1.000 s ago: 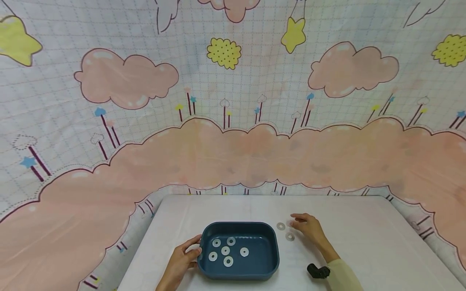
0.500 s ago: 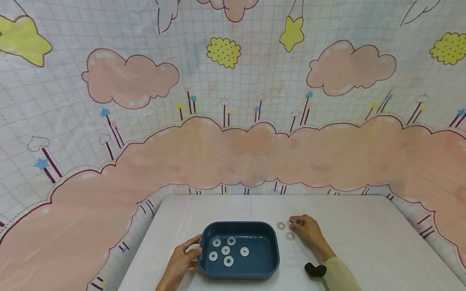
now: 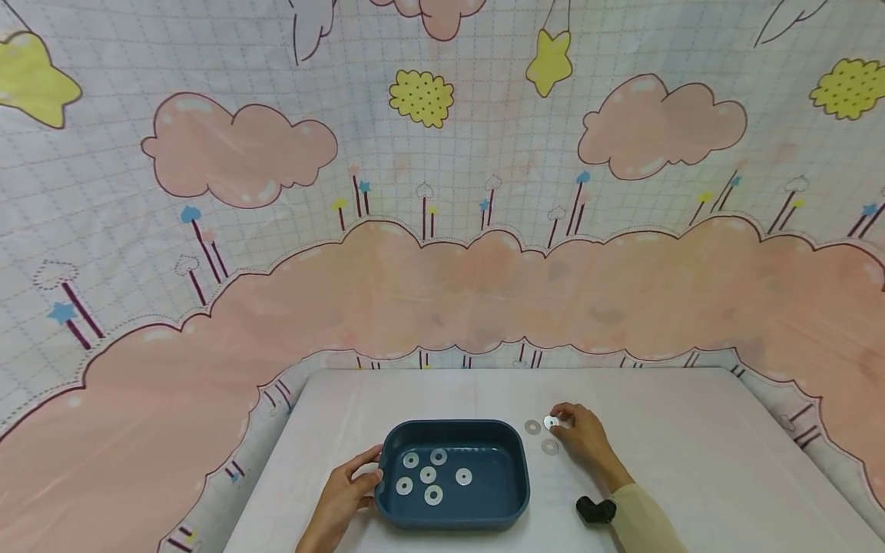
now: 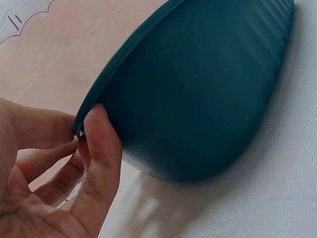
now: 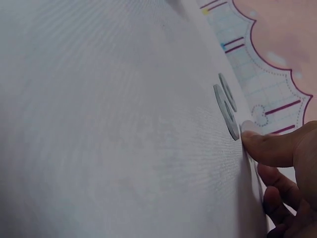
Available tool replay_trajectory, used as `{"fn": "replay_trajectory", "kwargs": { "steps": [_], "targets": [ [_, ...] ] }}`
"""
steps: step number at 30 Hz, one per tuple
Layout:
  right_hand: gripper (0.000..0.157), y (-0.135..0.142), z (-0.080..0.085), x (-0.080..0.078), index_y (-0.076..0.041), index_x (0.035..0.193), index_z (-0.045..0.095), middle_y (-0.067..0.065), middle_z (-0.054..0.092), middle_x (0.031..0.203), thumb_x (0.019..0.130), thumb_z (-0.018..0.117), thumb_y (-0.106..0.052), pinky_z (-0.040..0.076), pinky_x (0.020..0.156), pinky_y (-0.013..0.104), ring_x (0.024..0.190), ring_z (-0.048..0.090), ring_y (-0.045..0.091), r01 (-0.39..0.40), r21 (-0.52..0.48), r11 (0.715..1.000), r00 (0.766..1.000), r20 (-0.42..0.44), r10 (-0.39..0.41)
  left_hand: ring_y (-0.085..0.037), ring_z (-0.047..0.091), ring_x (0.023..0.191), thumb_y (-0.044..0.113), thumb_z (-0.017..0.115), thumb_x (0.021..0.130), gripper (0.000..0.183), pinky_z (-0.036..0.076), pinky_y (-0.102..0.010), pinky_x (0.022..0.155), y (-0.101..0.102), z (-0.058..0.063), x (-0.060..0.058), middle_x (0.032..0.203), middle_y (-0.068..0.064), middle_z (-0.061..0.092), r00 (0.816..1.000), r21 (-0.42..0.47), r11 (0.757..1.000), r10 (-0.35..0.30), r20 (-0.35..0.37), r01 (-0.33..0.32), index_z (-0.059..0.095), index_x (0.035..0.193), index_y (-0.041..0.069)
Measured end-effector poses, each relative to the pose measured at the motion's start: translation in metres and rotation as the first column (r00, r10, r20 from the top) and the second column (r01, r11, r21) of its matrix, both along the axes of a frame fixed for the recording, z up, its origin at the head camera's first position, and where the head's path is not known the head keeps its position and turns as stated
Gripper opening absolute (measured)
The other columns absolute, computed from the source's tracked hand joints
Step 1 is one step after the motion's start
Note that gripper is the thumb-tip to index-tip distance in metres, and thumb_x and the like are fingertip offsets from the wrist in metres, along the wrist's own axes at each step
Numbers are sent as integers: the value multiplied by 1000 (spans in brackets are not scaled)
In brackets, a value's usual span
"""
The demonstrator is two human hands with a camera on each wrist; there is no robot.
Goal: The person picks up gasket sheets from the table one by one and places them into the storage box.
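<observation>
A dark blue rectangular tray (image 3: 452, 524) stands on the white table, with several flat metal washers lying inside it. My left hand (image 3: 335, 495) grips the tray's left end; the left wrist view shows thumb and finger pinching its rim (image 4: 106, 82). To the right of the tray, my right hand (image 3: 582, 436) pinches a shiny washer (image 3: 547, 422), slightly tilted, between thumb and fingertips. Two more washers lie flat close by: one left of the fingers (image 3: 532, 433), the other nearer me. The right wrist view shows both washers beside the right thumb (image 5: 267, 148), which partly hides the held one.
A white cloth covers the table (image 3: 698, 445). Behind it hangs a patterned curtain (image 3: 484, 299) with clouds and stars. A black device (image 3: 594, 511) is at the right wrist, beside the light sleeve (image 3: 643, 522).
My right fingers have closed on the farther washer and tilted it, so that it now shines brightly. My left hand and the tray have stayed in place.
</observation>
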State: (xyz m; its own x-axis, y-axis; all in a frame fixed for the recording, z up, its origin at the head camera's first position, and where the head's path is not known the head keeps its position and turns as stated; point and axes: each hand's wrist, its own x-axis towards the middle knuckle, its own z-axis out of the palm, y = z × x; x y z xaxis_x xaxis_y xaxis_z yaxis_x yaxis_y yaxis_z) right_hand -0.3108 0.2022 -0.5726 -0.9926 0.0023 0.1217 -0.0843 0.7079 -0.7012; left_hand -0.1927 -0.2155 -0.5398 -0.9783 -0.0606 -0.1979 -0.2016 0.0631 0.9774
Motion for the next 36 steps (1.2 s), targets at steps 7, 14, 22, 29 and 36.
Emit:
{"fn": "replay_trajectory", "kwargs": {
  "steps": [7, 14, 22, 29, 36],
  "targets": [
    [16, 3, 3, 3, -10, 100, 68, 4, 59, 85, 86, 66, -3, 38, 70, 29, 78, 49, 17, -2, -102, 995, 1000, 30, 5, -17, 62, 79, 4, 60, 93, 50, 51, -31, 59, 0, 0, -1, 129, -16, 54, 1000, -7, 1000, 9, 11, -8, 50, 142, 2],
    [15, 5, 9, 9, -8, 101, 72, 4, 64, 86, 89, 65, -2, 45, 74, 28, 81, 53, 17, -4, -114, 993, 1000, 1, 4, -19, 62, 81, 4, 60, 93, 49, 52, -31, 60, 1, 0, -1, 128, -17, 54, 1000, -14, 1000, 7, 4, -7, 51, 141, 2],
    [15, 4, 23, 20, -6, 102, 74, 8, 70, 95, 88, 69, -6, 48, 74, 22, 85, 60, 15, 15, -194, 981, 1000, -8, -17, -18, 62, 82, 6, 60, 93, 49, 52, -30, 61, 2, 0, -3, 128, -15, 54, 1000, -7, 1000, -7, 4, 7, 51, 141, 2],
    [17, -1, 36, 32, -7, 106, 73, 9, 70, 101, 90, 68, -8, 49, 72, 19, 87, 60, 14, 19, -305, 952, 1000, 28, -12, -17, 61, 80, 5, 60, 93, 50, 51, -30, 59, 2, 0, -3, 129, -15, 53, 1000, 3, 1000, 2, -7, -2, 50, 142, 1],
    [17, -9, 50, 42, -6, 107, 73, 8, 69, 95, 91, 66, -9, 50, 68, 22, 82, 62, 18, -4, -368, 930, 999, 29, 15, -19, 61, 80, 5, 60, 93, 50, 52, -31, 60, 1, -2, -3, 130, -16, 53, 1000, 1, 1000, 6, -4, -6, 50, 142, 2]
  ]
}}
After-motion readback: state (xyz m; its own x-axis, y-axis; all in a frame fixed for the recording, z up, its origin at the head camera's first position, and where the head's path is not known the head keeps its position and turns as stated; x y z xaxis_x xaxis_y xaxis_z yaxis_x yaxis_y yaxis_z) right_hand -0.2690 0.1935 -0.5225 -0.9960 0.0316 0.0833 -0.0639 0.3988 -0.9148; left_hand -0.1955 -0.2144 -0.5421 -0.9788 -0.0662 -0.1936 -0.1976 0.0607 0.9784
